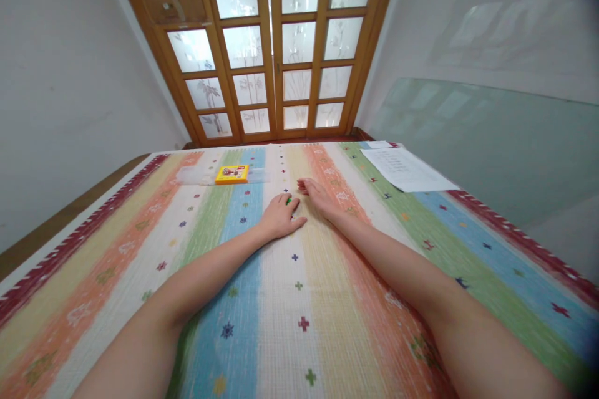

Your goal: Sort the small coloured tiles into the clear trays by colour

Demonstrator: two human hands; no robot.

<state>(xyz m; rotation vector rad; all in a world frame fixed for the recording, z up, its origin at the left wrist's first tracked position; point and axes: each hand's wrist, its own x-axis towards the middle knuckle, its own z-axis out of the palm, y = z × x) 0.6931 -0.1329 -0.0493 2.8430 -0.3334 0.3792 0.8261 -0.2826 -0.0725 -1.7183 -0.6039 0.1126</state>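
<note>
Near the middle of the tabletop [281,355], on the white stripe of a multicoloured striped cotton-looking cloth [276,299], a small bright-green patch [289,202] shows at the fingers of the left hand [277,217]. Whether it is a loose piece or one of the cloth's printed motifs is too small to tell. The left hand lies palm down, thumb set apart from bent fingers; I cannot tell whether it grips anything. The right hand [318,197] rests just beyond the stripe, its fingers loosely curled with the palm turned inward, and nothing shows in it.

If the green patch is a loose piece, it would likely be light and hard, best pinched at its edges between thumb and forefinger; the cloth should keep it from sliding much.

Farther off to the left lies a flat yellow rectangular box [233,174] with a printed face, over clear plastic wrapping [194,176], apart from both hands. It looks light and fairly stiff, probably card, so its short sides would be the safer hold; squeezing the broad face might dent it. The wrapping seems thin, soft and slippery, easier to pinch at a loose end.
</note>
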